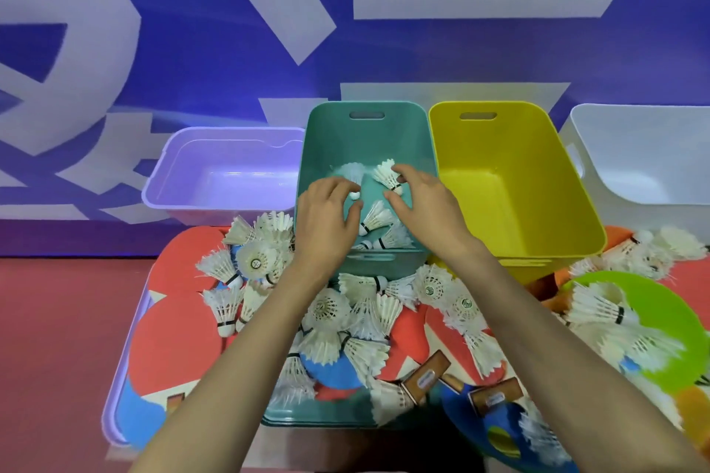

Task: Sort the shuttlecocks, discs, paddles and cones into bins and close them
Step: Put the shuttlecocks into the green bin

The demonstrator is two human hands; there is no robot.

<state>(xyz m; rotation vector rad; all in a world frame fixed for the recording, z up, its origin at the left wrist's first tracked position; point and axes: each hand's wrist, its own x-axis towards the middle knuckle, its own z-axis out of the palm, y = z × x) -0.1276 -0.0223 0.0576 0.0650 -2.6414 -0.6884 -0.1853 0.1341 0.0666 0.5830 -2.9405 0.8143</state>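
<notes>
My left hand hovers over the teal bin and pinches the cork of a blurred white shuttlecock between fingertips and thumb. Beside it, my right hand curls index finger and thumb round the base of a second shuttlecock. A few shuttlecocks lie in the teal bin. Below the bins, several loose shuttlecocks are heaped over red and blue paddles with wooden handles. A green disc lies at the right.
A lilac bin, a yellow bin and a white bin stand open in the same row as the teal one. Flat lids, lilac and teal, lie under the heap. Orange pieces show at right. A blue wall stands behind.
</notes>
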